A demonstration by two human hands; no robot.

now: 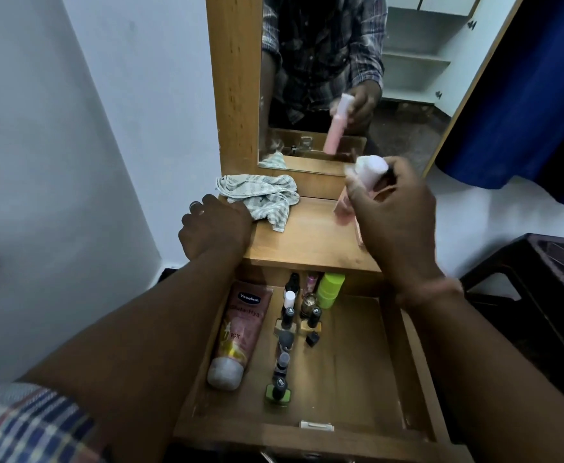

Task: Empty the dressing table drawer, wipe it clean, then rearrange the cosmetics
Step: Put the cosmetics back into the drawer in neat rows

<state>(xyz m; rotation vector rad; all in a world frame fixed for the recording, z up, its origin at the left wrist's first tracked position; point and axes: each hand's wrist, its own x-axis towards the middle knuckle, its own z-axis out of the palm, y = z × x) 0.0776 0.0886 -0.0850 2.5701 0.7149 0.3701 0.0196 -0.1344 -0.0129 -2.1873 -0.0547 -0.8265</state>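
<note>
The right hand (pixel 395 208) is gripping a pink bottle (pixel 367 182) above the tabletop (pixel 310 242) (left hand (pixel 215 225) resting loosely at its edge) and should be lowering it upright, clear of the cloth (pixel 263 195).

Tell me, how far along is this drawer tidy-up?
Hard to say whether emptying or refilling. The drawer holds a Vaseline tube, nail polish bottles and a green jar. In hand: the right hand grips a pink bottle above the tabletop. The left hand rests by the striped cloth.
</note>
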